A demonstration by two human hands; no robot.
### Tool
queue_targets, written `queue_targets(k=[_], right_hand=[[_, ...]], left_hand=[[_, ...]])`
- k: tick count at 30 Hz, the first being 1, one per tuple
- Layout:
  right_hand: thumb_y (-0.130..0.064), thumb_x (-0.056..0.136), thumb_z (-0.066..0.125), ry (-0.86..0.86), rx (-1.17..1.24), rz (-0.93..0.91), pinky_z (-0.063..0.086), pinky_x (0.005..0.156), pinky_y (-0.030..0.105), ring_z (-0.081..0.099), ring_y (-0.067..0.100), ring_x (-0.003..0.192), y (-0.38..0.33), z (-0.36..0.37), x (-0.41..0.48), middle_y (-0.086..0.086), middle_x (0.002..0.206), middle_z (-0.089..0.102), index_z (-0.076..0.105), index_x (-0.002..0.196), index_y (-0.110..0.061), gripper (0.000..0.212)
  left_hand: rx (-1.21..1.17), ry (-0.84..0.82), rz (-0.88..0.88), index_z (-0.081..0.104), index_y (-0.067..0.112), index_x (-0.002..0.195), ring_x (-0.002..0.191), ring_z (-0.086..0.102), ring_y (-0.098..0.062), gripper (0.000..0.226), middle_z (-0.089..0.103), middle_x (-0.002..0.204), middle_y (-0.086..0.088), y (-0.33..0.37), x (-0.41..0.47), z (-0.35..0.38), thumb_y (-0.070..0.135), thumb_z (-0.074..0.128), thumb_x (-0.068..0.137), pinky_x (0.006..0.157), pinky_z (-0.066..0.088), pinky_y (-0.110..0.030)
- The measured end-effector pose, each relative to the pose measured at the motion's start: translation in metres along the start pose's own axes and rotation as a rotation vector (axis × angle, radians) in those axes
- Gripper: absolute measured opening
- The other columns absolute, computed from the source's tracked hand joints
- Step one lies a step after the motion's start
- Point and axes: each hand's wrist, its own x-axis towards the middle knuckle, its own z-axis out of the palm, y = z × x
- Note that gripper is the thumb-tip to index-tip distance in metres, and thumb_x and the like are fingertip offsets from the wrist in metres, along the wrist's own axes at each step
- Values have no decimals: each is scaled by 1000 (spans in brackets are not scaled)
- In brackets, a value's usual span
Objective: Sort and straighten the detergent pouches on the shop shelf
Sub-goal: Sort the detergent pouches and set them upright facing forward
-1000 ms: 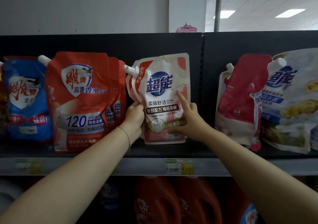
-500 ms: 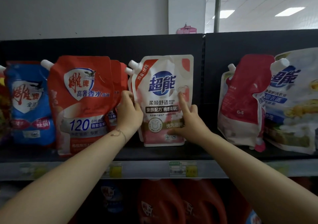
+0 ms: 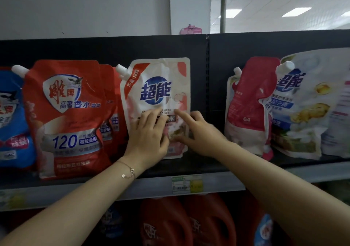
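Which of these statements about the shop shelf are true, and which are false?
1. The left hand and right hand both touch the white-and-pink pouch. True.
2. That pouch lies flat on its side. False: it stands upright.
3. A red pouch stands to its left. True.
4. The left wrist is bare. False: it wears a thin bracelet.
5. Red jugs stand on the shelf below. True.

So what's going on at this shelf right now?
A person is straightening detergent pouches on a shelf. The left hand lies flat on the front of the white and pink pouch, and the right hand touches it with a straight forefinger near its right edge. Whether it also grips is unclear. The pouch stands upright beside the red pouches.
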Motion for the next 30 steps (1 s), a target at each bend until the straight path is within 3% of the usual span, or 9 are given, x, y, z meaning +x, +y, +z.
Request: queue_targets(k=[4, 8, 10, 14, 19, 23, 27, 30], right_hand=[[-45, 93, 52, 82, -266, -76, 48, 71, 31, 54, 19, 101, 15, -25, -16, 0, 128, 42, 44, 135, -25, 47], [-39, 93, 52, 122, -340, -75, 46, 62, 30, 52, 16, 87, 26, -45, -36, 0, 110, 50, 57, 119, -21, 32], [-37, 93, 51, 128, -349, -50, 41, 61, 28, 48, 14, 81, 30, -54, -48, -1, 104, 50, 59, 116, -20, 29], [-36, 92, 51, 135, -392, 44, 32, 63, 28, 54, 21, 89, 38, -73, -73, -3, 94, 46, 61, 111, -20, 26], [-36, 90, 54, 153, -431, 138, 36, 64, 29, 57, 23, 94, 55, -88, -93, 1, 103, 56, 61, 106, -18, 25], [-32, 92, 51, 175, -470, 212, 34, 63, 27, 57, 23, 94, 69, -102, -99, 2, 104, 56, 61, 106, -18, 23], [-34, 91, 51, 160, -485, 266, 44, 65, 31, 58, 23, 91, 77, -112, -101, 2, 107, 56, 62, 106, -16, 26], [-34, 91, 50, 168, -495, 291, 37, 62, 28, 49, 18, 79, 82, -119, -101, 1, 104, 56, 60, 104, -15, 25]], left_hand=[[30, 45, 58, 57, 14, 113, 115, 48, -28, 41, 56, 122, -8, 29, 19, -11, 33, 51, 78, 90, 44, -44], [-70, -4, 118, 57, 19, 112, 109, 51, -24, 38, 57, 114, -2, 70, 32, -17, 35, 53, 79, 87, 44, -42], [-125, -48, 127, 55, 20, 114, 107, 51, -23, 37, 56, 112, 1, 89, 35, -16, 35, 54, 80, 86, 43, -42], [-202, -110, 104, 49, 21, 124, 111, 47, -22, 43, 52, 118, 2, 119, 40, -7, 38, 55, 85, 88, 40, -40], [-335, -199, 19, 39, 20, 132, 115, 45, -21, 54, 49, 125, 1, 148, 53, 5, 45, 54, 87, 91, 38, -39], [-522, -234, -51, 40, 18, 127, 114, 47, -24, 57, 49, 122, -3, 165, 77, 15, 48, 59, 83, 91, 43, -43], [-656, -203, -99, 41, 11, 116, 107, 50, -28, 55, 47, 118, -8, 181, 95, 24, 48, 64, 81, 87, 47, -48], [-689, -168, -97, 43, 10, 105, 104, 50, -30, 51, 46, 116, -10, 189, 101, 30, 50, 62, 81, 85, 47, -49]])
